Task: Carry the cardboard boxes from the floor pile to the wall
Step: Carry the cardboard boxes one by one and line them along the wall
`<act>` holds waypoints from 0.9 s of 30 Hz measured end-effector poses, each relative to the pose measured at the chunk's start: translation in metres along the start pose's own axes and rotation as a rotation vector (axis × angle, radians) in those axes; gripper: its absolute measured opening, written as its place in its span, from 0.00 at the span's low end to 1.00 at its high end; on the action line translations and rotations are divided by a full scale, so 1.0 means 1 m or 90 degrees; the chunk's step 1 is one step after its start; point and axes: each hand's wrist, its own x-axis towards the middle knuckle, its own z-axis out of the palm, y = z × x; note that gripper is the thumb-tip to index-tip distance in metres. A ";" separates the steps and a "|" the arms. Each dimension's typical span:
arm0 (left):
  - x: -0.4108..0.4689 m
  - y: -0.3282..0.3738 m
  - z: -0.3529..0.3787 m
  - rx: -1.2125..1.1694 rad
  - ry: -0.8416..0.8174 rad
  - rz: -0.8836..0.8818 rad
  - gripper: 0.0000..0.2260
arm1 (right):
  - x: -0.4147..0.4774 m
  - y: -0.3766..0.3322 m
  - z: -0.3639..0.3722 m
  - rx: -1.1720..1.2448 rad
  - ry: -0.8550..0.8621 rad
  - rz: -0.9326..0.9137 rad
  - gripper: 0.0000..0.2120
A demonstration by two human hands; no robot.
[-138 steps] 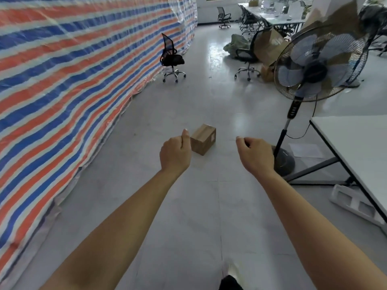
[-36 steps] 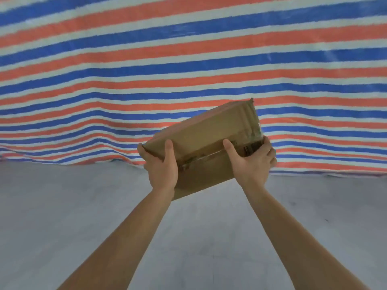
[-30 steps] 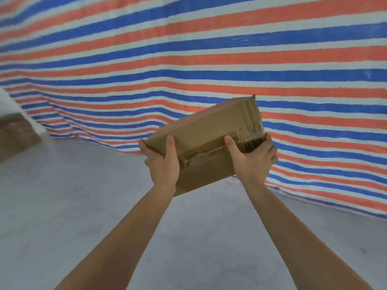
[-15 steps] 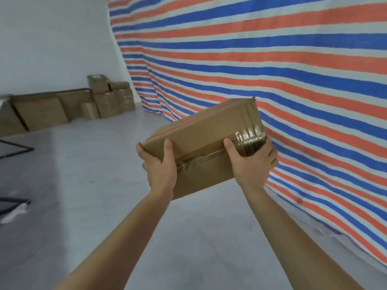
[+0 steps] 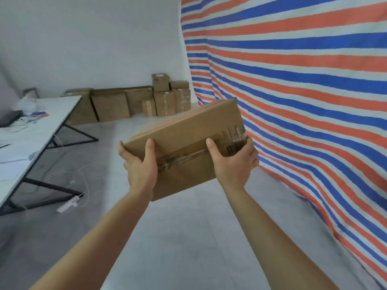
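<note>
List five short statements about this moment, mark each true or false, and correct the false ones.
1. The left hand and right hand both grip the cardboard box. True.
2. The cardboard box is held level. False: it tilts, its right end higher.
3. The striped tarp hangs on the person's left. False: it hangs on the right.
4. Ahead, stacked boxes stand against the white wall. True.
5. The table stands to the left. True.
</note>
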 end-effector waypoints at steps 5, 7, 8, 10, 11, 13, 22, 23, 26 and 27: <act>0.136 -0.017 0.022 -0.036 0.052 0.000 0.37 | 0.061 -0.016 0.127 0.008 -0.059 -0.039 0.49; 0.191 -0.026 0.035 -0.045 0.055 -0.001 0.37 | 0.084 -0.018 0.178 0.011 -0.063 -0.050 0.49; 0.220 -0.030 0.041 -0.048 0.055 -0.001 0.37 | 0.097 -0.018 0.205 0.011 -0.065 -0.047 0.49; 0.277 -0.031 0.053 -0.050 0.052 0.002 0.37 | 0.123 -0.025 0.256 0.011 -0.067 -0.042 0.49; 0.295 -0.030 0.056 -0.046 0.048 0.000 0.38 | 0.132 -0.026 0.271 0.005 -0.072 -0.042 0.49; 0.356 -0.026 0.071 -0.048 0.047 0.004 0.37 | 0.161 -0.035 0.324 0.001 -0.071 -0.044 0.49; 0.577 -0.033 0.154 -0.039 0.036 0.007 0.38 | 0.297 -0.031 0.522 0.002 -0.063 -0.029 0.49; 0.610 -0.037 0.171 -0.037 0.042 0.015 0.38 | 0.320 -0.024 0.554 0.012 -0.069 -0.023 0.49; 0.687 -0.042 0.210 -0.037 0.048 0.016 0.37 | 0.375 -0.014 0.627 0.033 -0.083 -0.013 0.50; 0.716 -0.043 0.223 -0.042 0.051 0.017 0.38 | 0.397 -0.013 0.652 0.043 -0.089 -0.014 0.50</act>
